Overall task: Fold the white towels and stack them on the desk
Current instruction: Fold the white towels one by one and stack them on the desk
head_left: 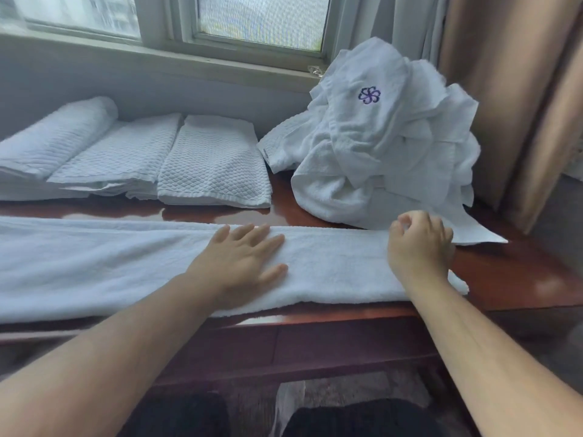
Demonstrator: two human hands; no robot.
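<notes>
A long white towel, folded lengthwise into a strip, lies along the front of the dark red desk. My left hand presses flat on its middle, fingers straight and spread. My right hand has its fingers curled round the towel's far edge near its right end. Three folded white towels lie side by side at the back left. A heap of unfolded white towels, one with a purple flower mark, rises at the back right.
A window sill and window run behind the desk. A beige curtain hangs at the right, close to the heap. The desk's front edge is just below the strip. My dark-clothed knees show beneath.
</notes>
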